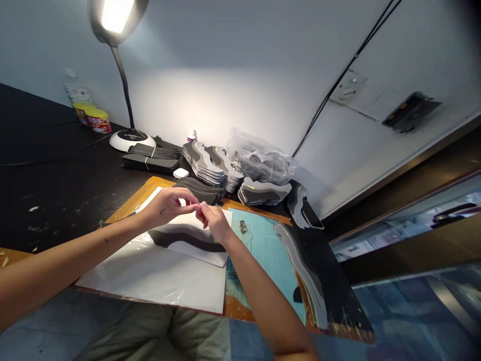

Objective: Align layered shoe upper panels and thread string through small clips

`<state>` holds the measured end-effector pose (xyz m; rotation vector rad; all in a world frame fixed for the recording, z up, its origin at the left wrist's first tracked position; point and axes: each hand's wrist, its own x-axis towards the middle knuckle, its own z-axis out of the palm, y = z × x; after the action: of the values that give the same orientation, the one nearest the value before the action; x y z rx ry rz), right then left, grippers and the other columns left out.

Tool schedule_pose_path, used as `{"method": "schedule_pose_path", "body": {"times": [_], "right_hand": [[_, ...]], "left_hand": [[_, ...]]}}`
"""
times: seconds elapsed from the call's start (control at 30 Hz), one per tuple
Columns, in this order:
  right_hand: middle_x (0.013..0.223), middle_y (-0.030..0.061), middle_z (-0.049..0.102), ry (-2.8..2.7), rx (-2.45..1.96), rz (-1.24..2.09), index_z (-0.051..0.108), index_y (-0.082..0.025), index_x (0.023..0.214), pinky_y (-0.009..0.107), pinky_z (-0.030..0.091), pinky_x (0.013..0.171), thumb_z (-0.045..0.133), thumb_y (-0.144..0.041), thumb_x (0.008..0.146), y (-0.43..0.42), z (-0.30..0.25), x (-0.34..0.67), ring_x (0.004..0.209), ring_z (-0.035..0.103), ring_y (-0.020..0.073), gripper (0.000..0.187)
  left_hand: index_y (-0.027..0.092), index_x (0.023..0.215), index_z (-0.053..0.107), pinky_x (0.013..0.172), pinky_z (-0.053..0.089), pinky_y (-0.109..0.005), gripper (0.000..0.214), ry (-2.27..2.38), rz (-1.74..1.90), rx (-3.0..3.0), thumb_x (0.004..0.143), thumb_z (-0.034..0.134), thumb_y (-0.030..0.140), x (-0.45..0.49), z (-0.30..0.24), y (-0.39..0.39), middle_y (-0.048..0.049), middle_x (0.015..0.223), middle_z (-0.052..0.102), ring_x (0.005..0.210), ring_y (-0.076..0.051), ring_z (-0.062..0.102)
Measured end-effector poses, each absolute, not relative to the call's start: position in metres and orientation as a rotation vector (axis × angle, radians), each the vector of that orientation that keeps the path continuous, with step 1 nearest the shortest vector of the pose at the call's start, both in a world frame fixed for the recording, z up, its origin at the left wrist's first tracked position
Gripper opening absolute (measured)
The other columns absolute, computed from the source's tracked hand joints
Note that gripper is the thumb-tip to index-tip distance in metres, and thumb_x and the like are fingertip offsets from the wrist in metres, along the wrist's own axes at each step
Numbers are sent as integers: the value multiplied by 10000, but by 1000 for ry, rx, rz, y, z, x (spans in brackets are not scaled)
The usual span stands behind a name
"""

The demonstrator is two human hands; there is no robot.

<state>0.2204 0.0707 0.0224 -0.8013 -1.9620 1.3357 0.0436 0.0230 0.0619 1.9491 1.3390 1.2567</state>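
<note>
My left hand [171, 204] and my right hand [215, 220] meet fingertip to fingertip, both pinched closed. Whatever is between the fingertips is too small to make out. Just below them lies a dark grey and light grey shoe-upper piece [169, 236], wavy along its edge and partly covered by my hands. It rests on a white sheet [165, 281] on the work board. Behind my hands is a stack of dark curved pieces [201, 189], close to my fingers.
A lit desk lamp [132, 138] stands at the back left. Bundled dark strips [150, 161], stacked grey shoe pieces [205, 163] and a clear plastic bag [259, 158] line the wall. To the right are a blue sheet [259, 250] and overlapping shoe pieces [306, 276].
</note>
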Motion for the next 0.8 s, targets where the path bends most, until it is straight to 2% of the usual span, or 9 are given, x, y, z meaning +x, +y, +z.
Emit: {"method": "schedule_pose_path", "body": {"times": [0.13,0.23,0.3,0.43,0.53,0.6,0.73,0.8], "right_hand": [[623,-18,519,-2116,-881,1082,506,-220,649,235,386,585,224,-569,1025,71,26,223,628,507,133,585],[635,-32,552,-2238,-964,931,558,-217,681,230,339,593,298,-501,1037,71,35,227,638,527,131,524],[647,-32,589,-2362,-1059,716,616,-220,719,241,295,604,371,-423,1038,73,43,232,648,532,136,450],[750,2,686,-2486,-1332,352,706,-232,812,270,241,627,456,-356,1026,88,55,255,721,563,160,351],[769,10,717,-2526,-1482,380,737,-230,792,264,262,625,481,-347,1014,103,57,280,732,586,159,359],[770,9,730,-2525,-1540,371,759,-239,803,262,277,623,510,-336,999,110,53,295,724,599,160,332],[889,24,770,-2445,-1635,259,784,-267,983,269,322,660,587,-261,952,110,43,311,821,647,192,199],[956,38,774,-2389,-1669,196,760,-265,1104,278,358,702,595,-230,946,107,39,310,894,658,212,231]], "left_hand": [[181,798,784,581,421,-269,301,1341,1257,1909,850,712,468,38,53,27,-69,760,732,677,-173,598],[193,887,807,587,423,-267,309,1300,1217,1955,897,669,470,33,47,29,-82,842,744,719,-181,609],[209,994,809,605,444,-260,309,1288,1148,2016,919,640,457,28,45,27,-87,933,744,747,-179,619],[255,1154,771,638,475,-239,350,1331,1039,2085,900,656,466,3,39,18,-97,1088,724,901,-212,639],[285,1082,794,678,490,-241,321,1295,915,2147,884,665,502,-28,26,7,-105,1119,713,989,-240,631],[273,1032,810,780,502,-264,326,1284,854,2193,900,639,518,-47,15,0,-104,1117,710,999,-236,631],[276,1097,793,889,464,-277,353,1334,824,2261,927,622,534,-69,-6,-12,-63,1156,701,1014,-215,618],[292,1135,774,923,442,-281,357,1347,818,2312,930,622,542,-71,-12,-13,-44,1169,699,1037,-215,611]]}}
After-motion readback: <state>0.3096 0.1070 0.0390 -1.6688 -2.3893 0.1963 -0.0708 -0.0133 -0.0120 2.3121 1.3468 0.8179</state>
